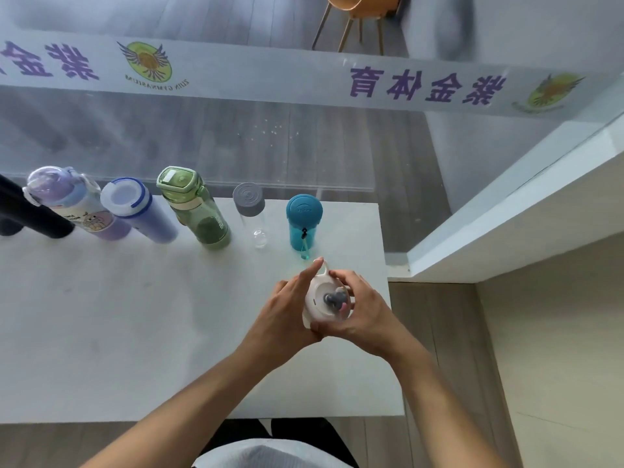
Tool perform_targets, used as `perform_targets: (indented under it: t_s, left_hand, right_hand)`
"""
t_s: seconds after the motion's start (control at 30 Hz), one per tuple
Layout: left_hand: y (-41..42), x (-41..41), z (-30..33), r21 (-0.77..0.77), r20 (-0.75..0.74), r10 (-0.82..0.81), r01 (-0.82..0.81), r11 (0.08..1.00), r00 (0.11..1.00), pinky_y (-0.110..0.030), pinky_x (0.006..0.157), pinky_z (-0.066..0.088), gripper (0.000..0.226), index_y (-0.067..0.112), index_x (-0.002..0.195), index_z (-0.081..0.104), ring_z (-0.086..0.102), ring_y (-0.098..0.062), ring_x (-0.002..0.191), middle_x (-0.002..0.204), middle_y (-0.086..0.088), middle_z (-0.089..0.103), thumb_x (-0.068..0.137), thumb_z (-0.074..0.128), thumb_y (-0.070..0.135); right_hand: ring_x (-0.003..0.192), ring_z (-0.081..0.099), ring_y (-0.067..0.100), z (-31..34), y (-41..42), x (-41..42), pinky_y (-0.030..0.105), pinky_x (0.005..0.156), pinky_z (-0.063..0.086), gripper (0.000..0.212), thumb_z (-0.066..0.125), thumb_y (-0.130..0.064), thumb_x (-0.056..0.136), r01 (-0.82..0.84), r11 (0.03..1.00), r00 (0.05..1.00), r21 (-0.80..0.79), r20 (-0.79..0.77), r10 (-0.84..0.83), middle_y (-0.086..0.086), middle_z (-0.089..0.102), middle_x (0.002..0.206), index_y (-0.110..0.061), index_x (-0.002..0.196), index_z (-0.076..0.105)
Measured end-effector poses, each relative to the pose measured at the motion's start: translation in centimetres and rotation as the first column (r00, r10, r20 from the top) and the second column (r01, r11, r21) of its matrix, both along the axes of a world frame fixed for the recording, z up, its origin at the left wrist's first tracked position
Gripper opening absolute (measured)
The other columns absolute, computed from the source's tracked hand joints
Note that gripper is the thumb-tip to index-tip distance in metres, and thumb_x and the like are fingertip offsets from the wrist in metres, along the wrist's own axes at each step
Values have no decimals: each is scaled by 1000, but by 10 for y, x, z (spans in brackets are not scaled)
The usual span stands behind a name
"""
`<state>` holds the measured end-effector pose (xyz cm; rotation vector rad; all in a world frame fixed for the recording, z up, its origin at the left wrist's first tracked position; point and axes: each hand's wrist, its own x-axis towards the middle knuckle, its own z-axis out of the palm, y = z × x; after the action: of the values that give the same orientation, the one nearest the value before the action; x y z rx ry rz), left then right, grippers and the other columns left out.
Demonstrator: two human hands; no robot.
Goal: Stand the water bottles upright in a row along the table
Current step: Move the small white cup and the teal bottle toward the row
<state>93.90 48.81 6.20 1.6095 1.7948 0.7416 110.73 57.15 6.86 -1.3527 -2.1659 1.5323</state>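
Left hand [285, 310]: fingers curled on white bottle [326, 300].
Right hand [363, 307]: fingers wrapped on it too.
Far-edge row: six bottles upright.

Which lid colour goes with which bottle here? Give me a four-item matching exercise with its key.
Things:
1. clear glass bottle
2. teal bottle
3. green bottle
4. bottle in both hands

Descriptions:
A. white lid
B. grey lid
C. square green lid
D. teal lid with a strap

Pairs: 1-B, 2-D, 3-C, 4-A
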Motion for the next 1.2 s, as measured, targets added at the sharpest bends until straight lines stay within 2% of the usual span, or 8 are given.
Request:
perform_targets:
  t_s: [0.1,0.23,0.3,0.4,0.6,0.8,0.97,1.2]
  left_hand:
    - [-2,-5,5,7,-29,-18,18,1000,999,-32,95,47,104,41,151,19,48,-12,111,141,7,49,71,84,38]
    - [-5,-26,7,50,-252,-10,23,998,968,-40,100,46,77,32,145,37,50,-20,118,146,7,46,79,76,41]
    - [-6,-34,6,70,-359,16,10,998,933,-42,99,44,61,29,136,49,49,-24,120,144,5,49,81,73,41]
    - [-7,-40,7,61,-457,37,-10,998,889,-41,99,41,49,30,128,55,47,-25,123,142,5,51,83,70,43]
    - [-9,-46,10,33,-493,68,-59,998,868,-41,99,39,47,30,127,56,48,-25,121,134,3,55,84,70,41]
    - [-9,-52,13,30,-517,93,-91,995,851,-41,97,40,42,27,125,59,51,-26,117,127,0,58,85,69,37]
    - [-5,-55,16,40,-542,124,-122,992,831,-40,99,38,40,25,126,59,50,-27,117,126,-1,58,88,65,37]
    - [-2,-59,20,40,-540,135,-134,990,831,-40,98,37,39,26,125,58,50,-27,116,126,-1,58,88,63,36]
  right_hand:
    - [110,60,13,-6,5,4,26,93,56,86,86,-54,65,44,998,998,48,35,-45,-12,55,124,-34,137,43]
    - [106,59,13,-21,25,15,24,90,53,88,87,-48,68,158,976,978,147,115,-176,-5,52,122,-27,140,43]
    - [103,59,14,-28,40,14,28,91,54,87,88,-46,66,207,960,960,190,149,-236,-4,51,118,-26,138,44]
    - [103,59,18,-34,64,9,33,94,53,87,89,-41,66,243,939,939,245,185,-291,-4,47,115,-23,139,44]
    - [97,59,21,-37,105,-9,28,85,47,84,89,-34,69,260,926,928,274,192,-318,-3,41,116,-18,139,45]
    - [99,63,26,-46,131,-22,39,95,53,85,90,-32,65,287,918,922,273,183,-342,2,44,117,-18,137,48]
    - [103,61,27,-49,136,-30,40,97,52,85,88,-34,67,285,917,917,279,200,-346,6,46,124,-17,139,46]
    - [120,54,29,-47,140,-25,39,105,45,94,82,-41,76,276,925,906,261,250,-341,11,43,137,-19,152,33]
